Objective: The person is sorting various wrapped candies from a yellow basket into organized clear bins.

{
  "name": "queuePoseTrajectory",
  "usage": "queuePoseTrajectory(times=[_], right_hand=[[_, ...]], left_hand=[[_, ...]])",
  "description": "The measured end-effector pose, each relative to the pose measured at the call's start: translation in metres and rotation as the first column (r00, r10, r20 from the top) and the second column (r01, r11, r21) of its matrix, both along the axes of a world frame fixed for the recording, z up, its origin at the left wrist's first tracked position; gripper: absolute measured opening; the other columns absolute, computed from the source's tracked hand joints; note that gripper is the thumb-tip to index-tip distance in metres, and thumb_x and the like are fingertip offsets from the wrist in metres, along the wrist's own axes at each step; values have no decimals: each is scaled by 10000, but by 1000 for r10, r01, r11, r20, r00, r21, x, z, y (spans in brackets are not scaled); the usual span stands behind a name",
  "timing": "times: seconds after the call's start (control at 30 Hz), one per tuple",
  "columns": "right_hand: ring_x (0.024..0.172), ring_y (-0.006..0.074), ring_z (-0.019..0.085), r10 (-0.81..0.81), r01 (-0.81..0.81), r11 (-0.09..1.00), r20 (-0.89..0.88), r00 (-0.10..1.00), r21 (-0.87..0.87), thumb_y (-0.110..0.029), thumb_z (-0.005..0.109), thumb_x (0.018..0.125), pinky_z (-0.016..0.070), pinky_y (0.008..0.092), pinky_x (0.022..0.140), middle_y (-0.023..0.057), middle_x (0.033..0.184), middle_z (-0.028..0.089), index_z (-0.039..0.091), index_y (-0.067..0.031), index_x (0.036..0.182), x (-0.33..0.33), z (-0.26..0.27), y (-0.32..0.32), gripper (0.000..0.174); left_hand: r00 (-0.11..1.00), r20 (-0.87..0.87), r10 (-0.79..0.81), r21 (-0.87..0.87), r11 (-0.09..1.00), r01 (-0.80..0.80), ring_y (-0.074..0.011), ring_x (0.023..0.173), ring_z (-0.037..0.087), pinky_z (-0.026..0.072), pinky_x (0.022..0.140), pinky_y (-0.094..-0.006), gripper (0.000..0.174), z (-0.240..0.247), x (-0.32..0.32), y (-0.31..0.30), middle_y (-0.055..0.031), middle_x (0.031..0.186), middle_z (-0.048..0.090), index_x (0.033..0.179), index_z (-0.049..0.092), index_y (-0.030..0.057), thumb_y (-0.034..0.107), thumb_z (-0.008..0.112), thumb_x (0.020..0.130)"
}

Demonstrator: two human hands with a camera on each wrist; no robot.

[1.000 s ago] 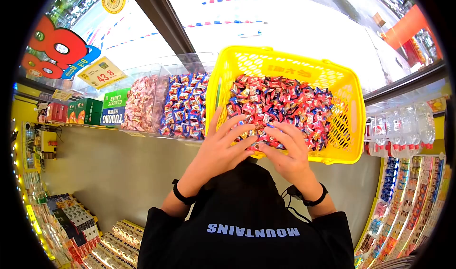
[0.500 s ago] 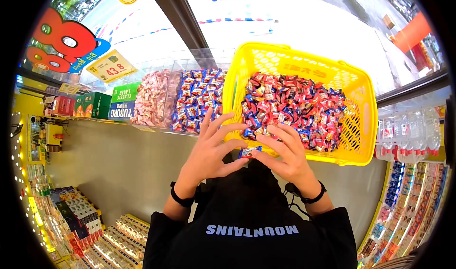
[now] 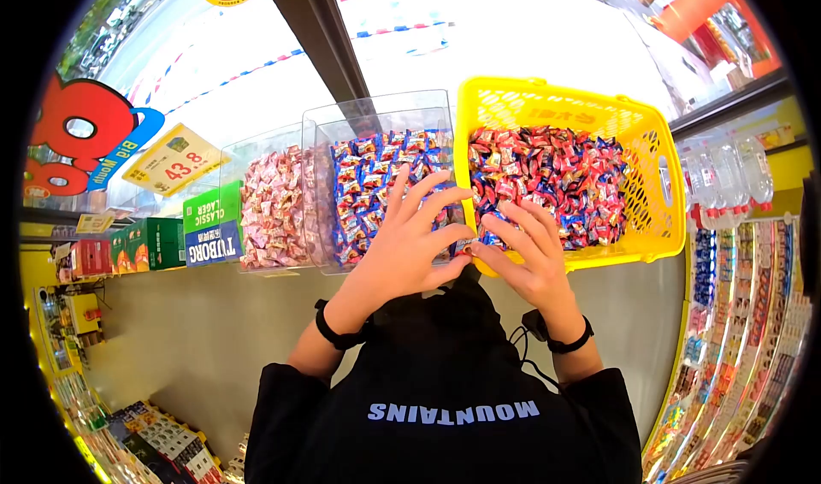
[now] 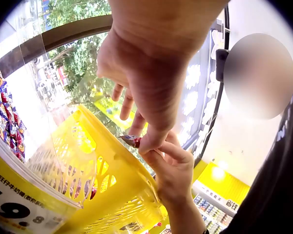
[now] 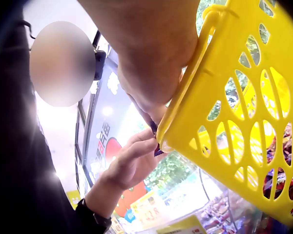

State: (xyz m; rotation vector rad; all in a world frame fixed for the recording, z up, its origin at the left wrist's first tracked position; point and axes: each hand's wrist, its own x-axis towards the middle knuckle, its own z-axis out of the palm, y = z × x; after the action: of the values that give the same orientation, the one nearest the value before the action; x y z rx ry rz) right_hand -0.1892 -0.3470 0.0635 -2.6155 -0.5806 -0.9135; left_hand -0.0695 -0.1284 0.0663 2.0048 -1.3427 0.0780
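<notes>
**Wrapped sweet pinched by basket rim**

The wrapped sweet [image 4: 131, 141] is pinched at the fingertips of the left hand [image 3: 415, 240] and right hand [image 3: 534, 257], beside the yellow basket [image 3: 654, 238] at its 8 o'clock; the left's other fingers are spread. A narrow gap is left at 9 o'clock before a clear bin [image 3: 385, 115] of blue-wrapped candies [image 3: 359, 172]. Floor [image 3: 629, 313] is seen at 5 o'clock. Red-and-blue candies [image 3: 547, 185] are heaped inside the basket.

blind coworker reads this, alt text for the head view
A person's left hand and right hand hold a wrapped candy between them by the near left corner of a yellow basket of candies. Clear bins stand to its left.
</notes>
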Motion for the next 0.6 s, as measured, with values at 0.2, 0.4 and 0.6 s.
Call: queuePoseTrajectory(times=[0.2,0.4,0.6], right_hand=[[1375,349,621,-119,119,993,-2,993,-7,-109,829,814,502,560,1148,124,1443,675,837,-135,1087,6,4,-3,274],[1395,396,598,-120,122,989,-26,992,88,-100,832,816,492,566,1152,162,1471,650,830,-117,1128,7,-3,-11,313],[1419,404,576,-71,80,990,-77,994,118,-86,815,819,462,572,1183,189,1504,625,820,-104,1154,4,-2,-12,336]], left_hand=[[983,123,134,37,990,-139,-401,1559,403,184,1313,-703,236,-1,44,4,-69,1520,595,989,808,216,277,909,785],[902,320,291,397,823,-406,-391,1575,389,137,1332,-686,230,-22,106,10,-62,1543,596,953,829,244,335,932,768],[927,307,215,724,580,-374,-358,1597,375,138,1336,-682,267,-70,103,-3,-63,1568,590,964,841,281,378,957,745]])
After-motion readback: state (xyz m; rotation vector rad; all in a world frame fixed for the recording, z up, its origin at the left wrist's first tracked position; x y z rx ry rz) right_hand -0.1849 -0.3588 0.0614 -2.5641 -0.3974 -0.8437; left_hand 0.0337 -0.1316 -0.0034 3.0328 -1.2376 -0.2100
